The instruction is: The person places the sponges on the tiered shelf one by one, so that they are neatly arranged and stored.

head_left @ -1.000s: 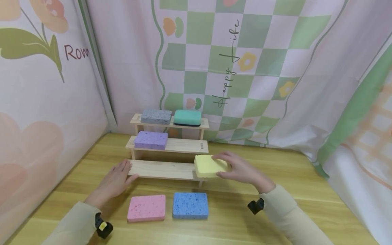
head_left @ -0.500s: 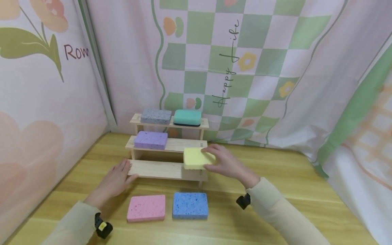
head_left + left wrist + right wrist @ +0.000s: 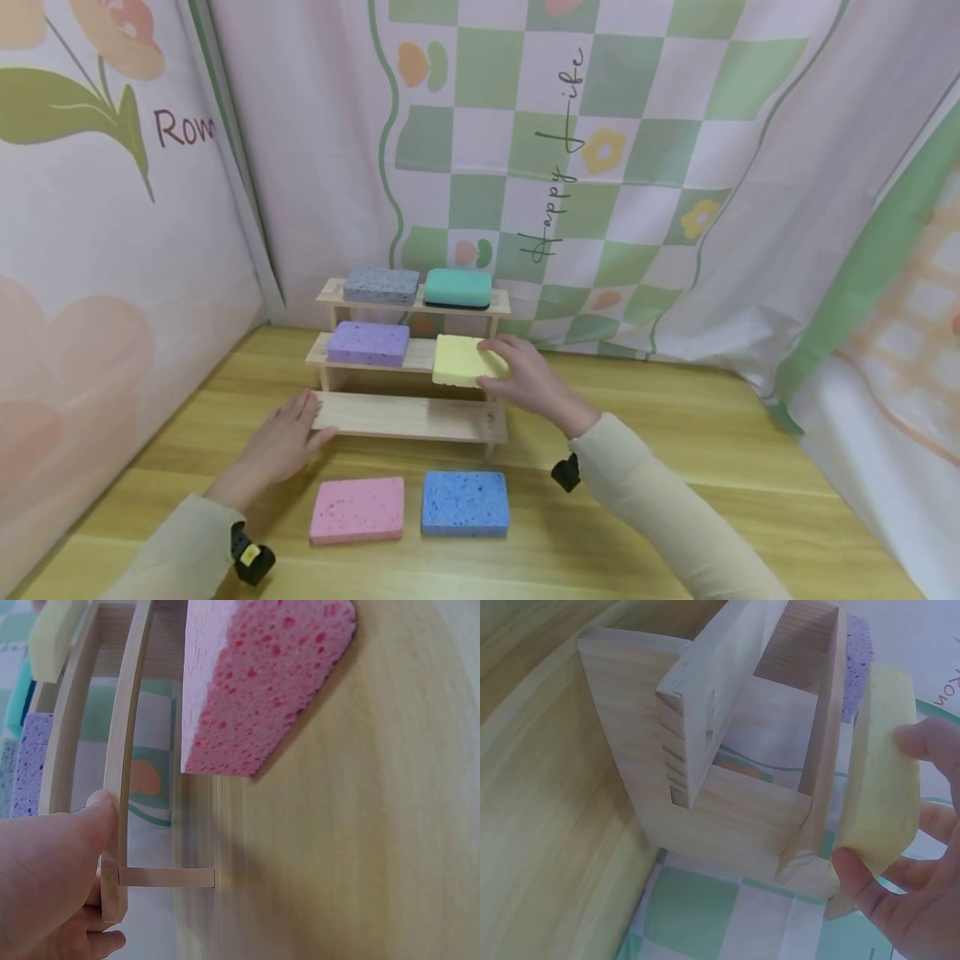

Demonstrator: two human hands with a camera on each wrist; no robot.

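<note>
A yellow sponge (image 3: 461, 361) is pinched in my right hand (image 3: 532, 379), thumb at the near side and fingers on the far side. It is at the right part of the middle shelf (image 3: 420, 354), right of a purple sponge (image 3: 369, 343). In the right wrist view, the yellow sponge (image 3: 881, 765) appears close to the shelf board; whether it touches cannot be told. My left hand (image 3: 279, 437) holds the left end of the lowest shelf (image 3: 408, 417) of the wooden stand. The left wrist view shows the thumb (image 3: 101, 810) against the board, other fingers near its end.
On the top shelf sit a grey sponge (image 3: 381, 286) and a teal sponge (image 3: 458, 287) with a dark base. A pink sponge (image 3: 357, 510) and a blue sponge (image 3: 465, 504) lie on the wooden table (image 3: 675, 500) before the stand. Patterned curtains (image 3: 570, 183) hang behind.
My right hand has carried the yellow sponge left and away from me, from the lowest shelf's right end to the middle shelf. The left hand stays where it was.
</note>
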